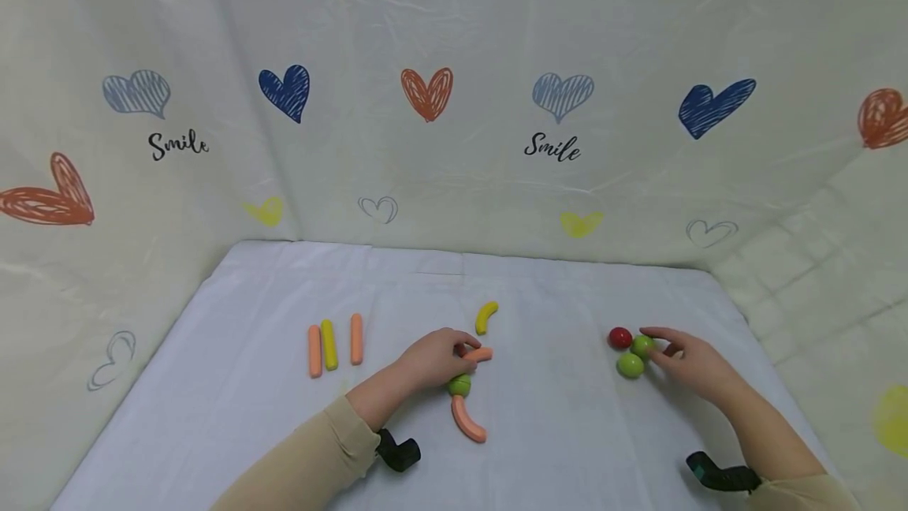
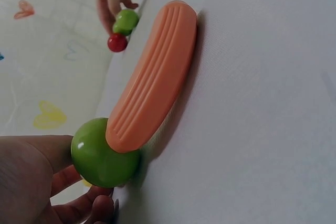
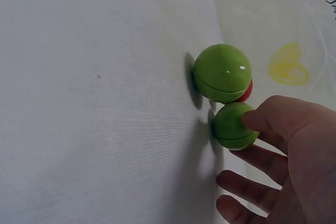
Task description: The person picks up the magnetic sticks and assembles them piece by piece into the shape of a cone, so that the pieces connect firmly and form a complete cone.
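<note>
Head view: Your left hand (image 1: pixel 434 357) is pinching the far orange piece (image 1: pixel 481 354), its free end projecting beyond your fingers. The centre green ball (image 1: pixel 459 386) is sitting just below that hand, and the near orange piece (image 1: pixel 468 420) is curving away from the ball's near side. A yellow curved piece (image 1: pixel 485 318) is lying just beyond your fingertips. Your right hand (image 1: pixel 690 365) is pinching the held green ball (image 1: pixel 642 347) between thumb and index finger; the second green ball (image 1: pixel 630 365) and the red ball (image 1: pixel 620 337) are clustering beside it on the worktop (image 1: pixel 553 424). Two orange sticks and a yellow stick (image 1: pixel 329 345) are lying to the left of your left hand.

Left wrist view: The centre green ball is resting right beside your left hand, with the near orange piece's end meeting it. Your curled fingers are partly hiding behind the ball; from this angle you cannot tell their grip.

Right wrist view: Your thumb is pressing on the held green ball, and your remaining fingers are standing apart below it. The second green ball is lying just beside it, partly covering the red ball.
</note>
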Available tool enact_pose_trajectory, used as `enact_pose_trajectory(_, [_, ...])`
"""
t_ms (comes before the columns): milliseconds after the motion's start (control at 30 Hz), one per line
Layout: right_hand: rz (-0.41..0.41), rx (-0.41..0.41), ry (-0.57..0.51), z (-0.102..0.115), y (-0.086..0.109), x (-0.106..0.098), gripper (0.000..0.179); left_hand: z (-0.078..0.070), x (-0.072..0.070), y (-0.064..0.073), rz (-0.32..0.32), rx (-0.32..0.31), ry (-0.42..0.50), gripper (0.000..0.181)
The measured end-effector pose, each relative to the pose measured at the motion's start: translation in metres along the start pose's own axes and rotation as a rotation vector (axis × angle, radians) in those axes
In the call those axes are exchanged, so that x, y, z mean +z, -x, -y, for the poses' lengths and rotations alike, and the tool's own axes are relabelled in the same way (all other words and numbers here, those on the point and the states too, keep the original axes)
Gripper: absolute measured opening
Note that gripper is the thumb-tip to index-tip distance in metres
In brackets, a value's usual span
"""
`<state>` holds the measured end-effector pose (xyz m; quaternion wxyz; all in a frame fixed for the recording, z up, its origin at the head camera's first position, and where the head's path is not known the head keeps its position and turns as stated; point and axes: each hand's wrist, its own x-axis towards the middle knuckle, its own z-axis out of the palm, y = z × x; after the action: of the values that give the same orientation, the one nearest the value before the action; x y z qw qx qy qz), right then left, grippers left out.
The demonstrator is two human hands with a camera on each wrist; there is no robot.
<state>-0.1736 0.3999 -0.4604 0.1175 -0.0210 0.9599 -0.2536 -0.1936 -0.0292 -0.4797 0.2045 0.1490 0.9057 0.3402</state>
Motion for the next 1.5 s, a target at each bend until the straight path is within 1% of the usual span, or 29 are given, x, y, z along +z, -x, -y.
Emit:
enact_pose_trajectory(133, [0.002,-0.026,0.005,-0.001,-0.001,0.002,0.05,-0.004,-0.002,0.003,-0.002,-0.007,0.002,0.032])
enact_pose_trajectory(233, [0.0,-0.026,0.01,0.0,-0.002,0.001,0.049,-0.007,-0.003,0.004,-0.004,-0.012,-0.001,0.031])
enact_pose_trajectory(433, [0.003,-0.009,0.004,-0.002,-0.003,0.001,0.051,-0.006,0.0,0.0,-0.02,-0.018,-0.033,0.029])
enact_pose_trajectory(733, [-0.01,-0.009,0.008,0.0,0.0,0.003,0.056,-0.006,0.002,0.0,-0.037,-0.033,-0.013,0.027])
enact_pose_trajectory(933, [-0.055,0.001,0.017,0.0,0.002,0.006,0.057,-0.003,0.002,0.001,-0.046,-0.024,0.01,0.025])
enact_pose_trajectory(1000, [-0.085,0.005,0.023,-0.001,0.003,0.007,0.058,-0.003,0.003,0.001,-0.046,-0.017,0.014,0.026])
enact_pose_trajectory(1100, [-0.155,-0.012,0.031,0.0,0.005,0.007,0.059,-0.003,0.003,0.001,-0.045,-0.012,0.016,0.026])
enact_pose_trajectory(1200, [-0.22,-0.042,0.037,0.006,0.007,0.006,0.059,-0.003,0.004,0.001,-0.047,-0.011,0.016,0.026])
enact_pose_trajectory(1300, [-0.262,-0.064,0.035,0.018,0.009,0.003,0.058,-0.003,0.005,0.001,-0.053,-0.01,0.016,0.027])
enact_pose_trajectory(1500, [-0.27,-0.095,0.021,0.047,0.012,0.001,0.056,-0.004,0.006,0.002,-0.066,-0.011,0.015,0.027])
